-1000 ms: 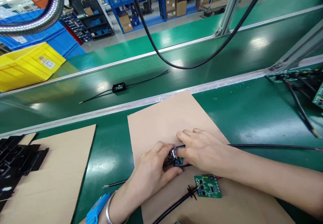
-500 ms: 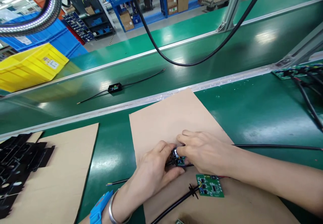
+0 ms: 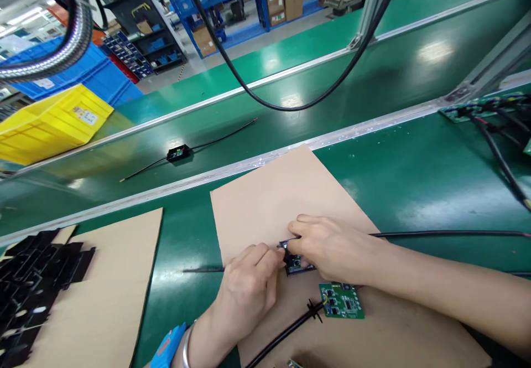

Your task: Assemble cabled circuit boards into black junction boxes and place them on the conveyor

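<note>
- The left grip [image 3: 249, 279] has its fingers curled together at the left end of a small black case [image 3: 292, 270]; I cannot tell what they pinch, as the tips hide it.
- The right grip [image 3: 332, 249] lies over the case's right part, fingers touching it; I cannot tell whether they are clamped.
- The case is between the two grips, on a cardboard sheet [image 3: 265, 196], with a green circuit board [image 3: 295, 261] partly visible inside.
- A thin dark cable [image 3: 203, 270] sticks out to the left of the left grip.
- A black cable [image 3: 448, 233] runs off to the right from behind the right grip.
- Just below the right grip, nearer the person, lies a loose circuit board [image 3: 342, 300], a thick black cord [image 3: 282, 340] leading from its left side.
- Well left of the left grip, black plastic parts [image 3: 37, 279] lie piled on another cardboard sheet [image 3: 112, 279].
- Beyond both grips, across the metal rail [image 3: 261, 161] of the green bench [image 3: 182, 240], rests a small box [image 3: 178, 153] with two leads.
</note>
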Available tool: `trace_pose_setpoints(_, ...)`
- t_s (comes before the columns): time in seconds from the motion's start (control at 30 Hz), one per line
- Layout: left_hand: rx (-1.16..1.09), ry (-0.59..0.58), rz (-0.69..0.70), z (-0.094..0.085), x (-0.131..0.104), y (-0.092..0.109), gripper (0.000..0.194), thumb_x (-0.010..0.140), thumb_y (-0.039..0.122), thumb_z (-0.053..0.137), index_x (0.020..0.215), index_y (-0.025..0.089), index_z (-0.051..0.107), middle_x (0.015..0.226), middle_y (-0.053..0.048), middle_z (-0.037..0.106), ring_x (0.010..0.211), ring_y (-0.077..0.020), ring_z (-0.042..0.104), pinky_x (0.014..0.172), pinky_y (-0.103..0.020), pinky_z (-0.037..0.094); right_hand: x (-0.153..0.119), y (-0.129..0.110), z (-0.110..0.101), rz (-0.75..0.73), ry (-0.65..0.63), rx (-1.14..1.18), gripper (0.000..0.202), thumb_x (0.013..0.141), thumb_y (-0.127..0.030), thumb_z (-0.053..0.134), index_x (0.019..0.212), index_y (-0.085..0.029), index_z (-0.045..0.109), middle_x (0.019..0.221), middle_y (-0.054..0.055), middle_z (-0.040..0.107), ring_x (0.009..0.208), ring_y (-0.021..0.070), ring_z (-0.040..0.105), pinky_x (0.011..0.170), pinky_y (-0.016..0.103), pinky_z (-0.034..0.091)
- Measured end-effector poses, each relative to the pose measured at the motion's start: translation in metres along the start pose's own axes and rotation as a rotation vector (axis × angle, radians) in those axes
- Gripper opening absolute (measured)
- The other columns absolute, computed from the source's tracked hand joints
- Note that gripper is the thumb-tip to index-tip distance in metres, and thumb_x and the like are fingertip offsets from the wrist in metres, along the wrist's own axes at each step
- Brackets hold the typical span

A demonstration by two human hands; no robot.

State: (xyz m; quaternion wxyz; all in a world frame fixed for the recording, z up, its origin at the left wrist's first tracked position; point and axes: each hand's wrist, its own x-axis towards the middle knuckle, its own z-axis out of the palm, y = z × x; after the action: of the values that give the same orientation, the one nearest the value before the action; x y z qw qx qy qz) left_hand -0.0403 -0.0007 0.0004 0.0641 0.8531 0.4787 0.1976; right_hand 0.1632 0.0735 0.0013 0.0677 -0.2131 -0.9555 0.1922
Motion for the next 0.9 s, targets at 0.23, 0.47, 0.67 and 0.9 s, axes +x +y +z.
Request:
trace_pose_setpoints(0.23, 0.249, 0.071, 0.108, 0.011, -0.014, 0.003, 0.017, 0.093, 0.004, 0.048, 0.099, 0.012, 0.061, 0.075, -0.002, 0.063, 0.063, -0.0154, 0.057, 0.059, -0.029, 0.047, -0.007, -0.003, 0.000, 0.028, 0.045, -0.064, 0.018, 0.084, -0.007, 0.055, 0.092, -0.020, 0.064, 0.085, 0.005, 0.058, 0.074, 0.0204, 0.048, 0.059, 0.031, 0.032)
trace_pose_setpoints(0.47, 0.603, -0.003, 0.131, 0.013, -0.010, 0.029, 0.023, 0.091, 0.002, 0.041, 0.098, 0.006, 0.063, 0.069, -0.005, 0.060, 0.057, -0.0179, 0.056, 0.051, -0.031, 0.045, -0.007, -0.010, -0.005, -0.018, 0.012, -0.153, 0.021, 0.093, -0.014, 0.047, 0.095, -0.020, 0.067, 0.096, 0.010, 0.060, 0.088, 0.0236, 0.050, 0.067, 0.035, 0.036)
trace_pose_setpoints(0.67, 0.281, -0.087, -0.027, 0.005, -0.013, 0.010, 0.020, 0.094, 0.015, 0.046, 0.105, 0.014, 0.062, 0.078, -0.005, 0.065, 0.066, -0.0195, 0.062, 0.060, -0.033, 0.053, -0.015, -0.008, -0.008, 0.075, -0.038, -0.140, 0.028, 0.088, -0.013, 0.053, 0.107, -0.025, 0.070, 0.105, 0.012, 0.061, 0.097, 0.0271, 0.054, 0.075, 0.038, 0.042)
trace_pose_setpoints(0.9, 0.018, -0.089, -0.002, -0.010, -0.017, 0.004, 0.026, 0.094, 0.012, 0.045, 0.116, 0.015, 0.057, 0.109, -0.009, 0.065, 0.094, -0.0211, 0.061, 0.083, -0.038, 0.054, -0.040, -0.005, -0.007, 0.189, 0.165, 0.075, 0.035, 0.092, -0.019, 0.053, 0.126, -0.019, 0.059, 0.112, 0.009, 0.062, 0.105, 0.0237, 0.053, 0.093, 0.040, 0.043)
